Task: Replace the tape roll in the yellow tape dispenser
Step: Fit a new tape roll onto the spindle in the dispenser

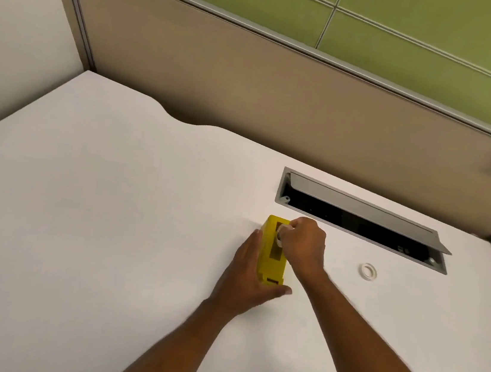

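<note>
Head view, dispenser: we see the yellow tape dispenser point(273, 253) standing on the white bench point(109, 214), near the middle, just this side of the open cable hatch point(361, 220).
Head view, left hand: our left hand point(249, 275) is wrapped round the dispenser's left side and near end, fingers closed on the body and thumb across the front, steadying it.
Head view, right hand: our right hand point(302, 244) is at the far top slot, fingers pinched on a pale tape roll point(281, 232) that sits partly inside the slot.
Head view, spare ring: a white ring point(369, 270) lies flat on the bench to the right, well apart from the dispenser (an empty core or a roll, we cannot tell which).
Step in hand: we judge the roll is at the cradle; going in or coming out is not shown.
Next move: if seating, it calls for the roll pressed square into the slot, the left hand holding firm against tipping, then the tape end led to the cutter.
</note>
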Available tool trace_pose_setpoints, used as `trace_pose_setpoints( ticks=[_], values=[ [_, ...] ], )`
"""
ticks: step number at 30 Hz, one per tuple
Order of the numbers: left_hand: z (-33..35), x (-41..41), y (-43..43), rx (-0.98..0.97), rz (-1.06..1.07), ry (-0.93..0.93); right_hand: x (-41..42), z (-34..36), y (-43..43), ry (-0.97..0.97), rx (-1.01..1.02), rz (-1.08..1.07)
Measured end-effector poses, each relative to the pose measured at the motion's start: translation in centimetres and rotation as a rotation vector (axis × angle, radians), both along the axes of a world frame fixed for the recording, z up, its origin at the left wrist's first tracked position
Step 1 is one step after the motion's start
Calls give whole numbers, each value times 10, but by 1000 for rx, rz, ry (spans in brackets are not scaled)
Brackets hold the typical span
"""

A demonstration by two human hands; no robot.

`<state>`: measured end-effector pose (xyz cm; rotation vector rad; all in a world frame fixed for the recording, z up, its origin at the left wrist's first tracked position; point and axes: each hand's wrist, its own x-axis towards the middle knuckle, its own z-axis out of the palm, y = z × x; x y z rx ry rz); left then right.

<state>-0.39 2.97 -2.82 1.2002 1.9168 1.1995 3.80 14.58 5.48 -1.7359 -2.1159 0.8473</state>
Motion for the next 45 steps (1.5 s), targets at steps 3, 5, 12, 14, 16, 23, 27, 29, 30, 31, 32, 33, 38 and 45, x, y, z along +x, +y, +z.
trace_pose_setpoints(
  ticks=[3, 5, 12, 14, 16, 23, 27, 29, 30, 31, 32, 33, 38, 45],
  values=[
    [-10, -2, 4, -29, -17, 33, -4, -6, 4, -6, 26, 0],
    [-16, -5, 6, -40, -1, 59, -6, -9, 7, 0, 34, 5],
    [-25, -3, 9, -68, 33, 154, -7, -17, 5, 9, 109, 23],
    [-27, -3, 9, -63, 39, 171, -7, -20, 4, -10, 143, 28],
    [-27, -3, 8, -45, 46, 190, -7, -22, 3, -43, 172, 35],
    [-23, -4, 7, 8, 56, 206, -10, -24, 4, -75, 192, 42],
    [-22, -4, 7, 2, 48, 212, -11, -21, 7, -99, 141, 37],
    [-22, -3, 7, 2, 47, 217, -11, -21, 7, -127, 114, 41],
    [-22, -3, 7, 4, 48, 218, -11, -21, 7, -143, 107, 45],
    [-23, -3, 7, 6, 49, 218, -12, -21, 6, -157, 102, 49],
    [-23, -3, 7, 7, 49, 217, -11, -22, 6, -166, 102, 55],
    [-23, -3, 7, 5, 48, 216, -12, -22, 6, -169, 105, 61],
    [-24, -3, 7, -1, 42, 207, -14, -23, 5, -159, 127, 59],
    [-26, -2, 7, 19, 54, 223, -9, -27, -1, -148, 230, 142]
  ],
)
